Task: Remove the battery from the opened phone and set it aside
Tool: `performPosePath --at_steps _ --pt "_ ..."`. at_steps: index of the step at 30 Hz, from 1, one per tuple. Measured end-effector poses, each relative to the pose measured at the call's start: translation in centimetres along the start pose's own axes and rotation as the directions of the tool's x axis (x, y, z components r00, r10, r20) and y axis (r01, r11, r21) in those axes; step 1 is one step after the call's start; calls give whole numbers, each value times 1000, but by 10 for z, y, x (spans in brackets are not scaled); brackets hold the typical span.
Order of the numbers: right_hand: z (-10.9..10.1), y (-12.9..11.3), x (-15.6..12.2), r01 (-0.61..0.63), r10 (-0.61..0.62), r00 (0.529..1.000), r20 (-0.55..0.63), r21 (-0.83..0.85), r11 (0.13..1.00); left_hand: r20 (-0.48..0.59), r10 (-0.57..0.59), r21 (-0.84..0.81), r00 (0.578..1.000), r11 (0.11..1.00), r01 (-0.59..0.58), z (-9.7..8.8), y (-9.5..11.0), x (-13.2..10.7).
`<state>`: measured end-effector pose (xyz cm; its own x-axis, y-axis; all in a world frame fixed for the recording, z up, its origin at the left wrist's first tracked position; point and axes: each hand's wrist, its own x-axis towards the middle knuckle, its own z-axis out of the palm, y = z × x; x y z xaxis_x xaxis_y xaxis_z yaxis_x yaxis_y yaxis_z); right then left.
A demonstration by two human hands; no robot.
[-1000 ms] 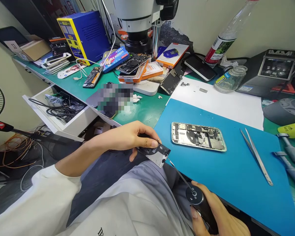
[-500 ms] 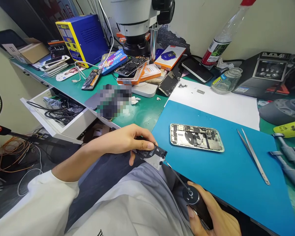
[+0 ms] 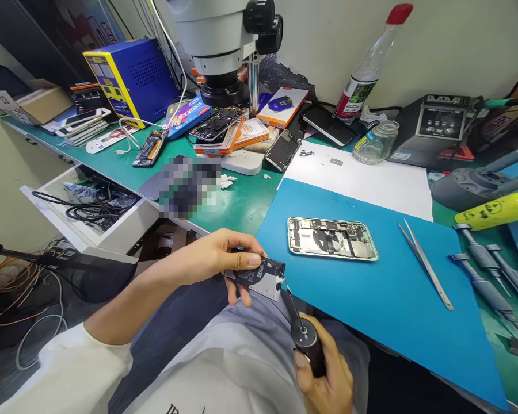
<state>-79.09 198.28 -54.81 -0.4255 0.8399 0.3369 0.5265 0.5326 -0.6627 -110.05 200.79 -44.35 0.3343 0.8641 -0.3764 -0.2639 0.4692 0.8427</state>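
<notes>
Between the thumb and fingers of my left hand (image 3: 235,259) is a flat phone battery (image 3: 265,284), black with a silver-grey area, held above my lap. My right hand (image 3: 326,374) is wrapped round a black cylindrical handheld tool (image 3: 309,345) with a thin metal shaft. The tip of that shaft is at the battery's right end, where a small whitish bit shows; whether they touch I cannot tell. An opened phone (image 3: 332,238) lies on the blue mat (image 3: 371,293), its inner parts showing. Metal tweezers (image 3: 425,264) rest to its right.
Screwdrivers (image 3: 486,282) and a yellow bottle (image 3: 496,210) lie at the right. A microscope (image 3: 218,52) stands behind, near phones and boxes. A glass jar (image 3: 375,144) sits on white paper (image 3: 362,178). An open drawer (image 3: 112,221) with cables juts out at left.
The view has shifted, so the bench appears further left. My right hand and the tool have come nearer to the battery. My left hand still grips the battery.
</notes>
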Motion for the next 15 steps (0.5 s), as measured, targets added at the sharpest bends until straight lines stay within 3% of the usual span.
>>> performPosePath --at_steps 7,15 --pt "24 -2 -11 -124 132 991 -25 202 972 -9 11 -78 1000 997 -12 7 -10 0" --pt "44 -8 -17 -292 327 945 -16 414 862 -4 46 -127 999 991 -46 9 -18 0"
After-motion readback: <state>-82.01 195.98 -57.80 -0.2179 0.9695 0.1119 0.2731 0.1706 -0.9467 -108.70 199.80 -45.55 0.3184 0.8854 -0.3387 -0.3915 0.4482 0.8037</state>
